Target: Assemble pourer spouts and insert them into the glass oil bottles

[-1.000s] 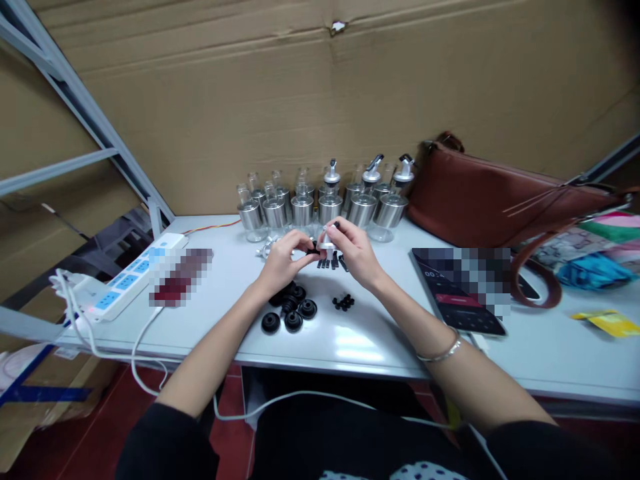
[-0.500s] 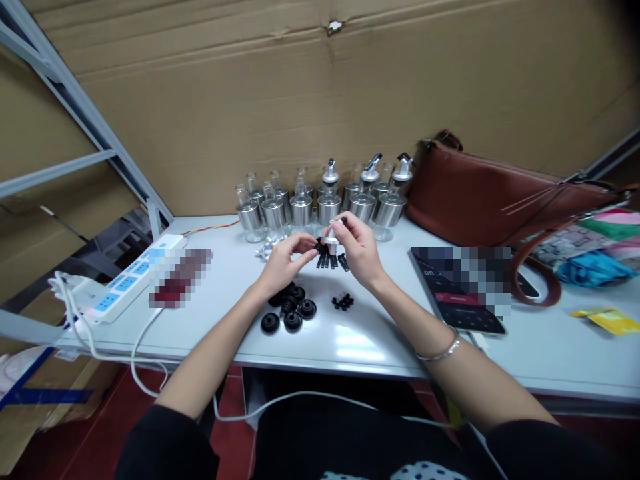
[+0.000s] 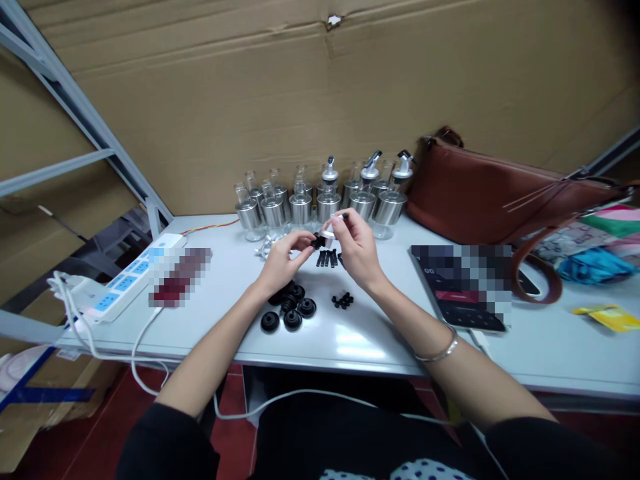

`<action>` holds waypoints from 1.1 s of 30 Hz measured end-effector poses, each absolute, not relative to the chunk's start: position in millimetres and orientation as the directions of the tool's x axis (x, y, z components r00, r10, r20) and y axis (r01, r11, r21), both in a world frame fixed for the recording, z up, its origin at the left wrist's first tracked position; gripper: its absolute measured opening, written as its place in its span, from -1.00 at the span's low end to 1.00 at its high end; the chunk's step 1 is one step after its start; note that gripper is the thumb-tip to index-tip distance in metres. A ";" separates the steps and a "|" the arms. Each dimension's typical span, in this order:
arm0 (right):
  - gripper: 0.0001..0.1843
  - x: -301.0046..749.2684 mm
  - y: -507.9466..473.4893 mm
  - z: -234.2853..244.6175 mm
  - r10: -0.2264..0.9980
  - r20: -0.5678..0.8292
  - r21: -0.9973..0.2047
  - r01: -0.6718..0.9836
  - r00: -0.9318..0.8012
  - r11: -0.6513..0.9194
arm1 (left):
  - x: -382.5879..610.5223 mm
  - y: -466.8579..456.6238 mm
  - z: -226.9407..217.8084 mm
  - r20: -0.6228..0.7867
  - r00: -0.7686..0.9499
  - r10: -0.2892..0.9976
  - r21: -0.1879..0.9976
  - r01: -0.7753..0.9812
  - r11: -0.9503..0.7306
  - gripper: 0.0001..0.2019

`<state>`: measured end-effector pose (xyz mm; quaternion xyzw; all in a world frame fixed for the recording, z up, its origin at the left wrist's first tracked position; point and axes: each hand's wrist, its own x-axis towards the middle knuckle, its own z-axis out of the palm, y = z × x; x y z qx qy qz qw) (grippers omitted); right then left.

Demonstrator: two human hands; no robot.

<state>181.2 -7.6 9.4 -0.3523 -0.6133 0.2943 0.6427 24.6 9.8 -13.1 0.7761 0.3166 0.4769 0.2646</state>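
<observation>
My right hand pinches a silver bottle pourer, tilted so that its base points left. Between the fingertips of my left hand is a black ribbed stopper, up against the pourer's base; whether it sits inside cannot be made out. Below my hands lie several black strips in a row. Nearer to me are several round black stoppers in a heap and a cluster of small black caps. Silver pourer parts lie partly hidden behind my left hand.
Several glass bottles with steel sleeves stand along the cardboard wall, some with pourers on top. A brown handbag and a tablet are on the right. On the left lie a power strip and its white cables.
The pourer has tipped from upright to leaning, its base turned toward my left hand. The black stopper and the pourer have come together.
</observation>
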 end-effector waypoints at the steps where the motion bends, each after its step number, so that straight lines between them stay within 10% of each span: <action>1: -0.68 181.4 -6.6 9.0 0.808 0.582 -0.813 0.062 0.091 0.579 | 24.5 10.1 -13.4 0.586 0.349 0.732 0.696 0.247 -0.675 -0.88; 11: -0.77 178.3 -2.3 1.6 0.829 0.548 -0.836 0.059 0.108 0.545 | 24.2 8.2 -13.6 0.638 0.431 0.639 0.524 0.365 -0.770 -0.91; 33: -0.76 177.7 -1.3 0.6 0.841 0.532 -0.847 0.061 0.097 0.529 | 25.2 7.3 -12.3 0.681 0.347 0.645 0.550 0.338 -0.763 -0.93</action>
